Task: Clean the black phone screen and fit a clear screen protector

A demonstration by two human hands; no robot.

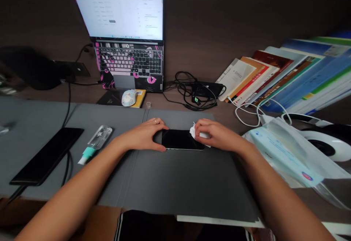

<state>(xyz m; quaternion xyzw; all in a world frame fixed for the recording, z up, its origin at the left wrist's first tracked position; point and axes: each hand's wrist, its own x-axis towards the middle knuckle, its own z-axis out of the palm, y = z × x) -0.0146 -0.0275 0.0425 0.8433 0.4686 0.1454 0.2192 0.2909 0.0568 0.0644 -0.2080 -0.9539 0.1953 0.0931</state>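
Note:
A phone (178,139) with a dark screen lies flat on the grey desk mat (175,182). My left hand (145,135) grips its left end, thumb on the near edge and fingers at the far edge. At the phone's right end, my right hand (216,134) is closed round a crumpled white tissue (192,131), which meets the screen. Left of my left forearm is a clear spray bottle (97,140) with a mint-green collar, lying on its side.
Behind the mat stand an open laptop (128,63), a mouse (129,97) and a black charger with tangled cables (207,89). A second dark phone (48,157) with a cable lies left. Leaning books (263,76), a pale blue packet (285,153) and white headphones (326,142) are right.

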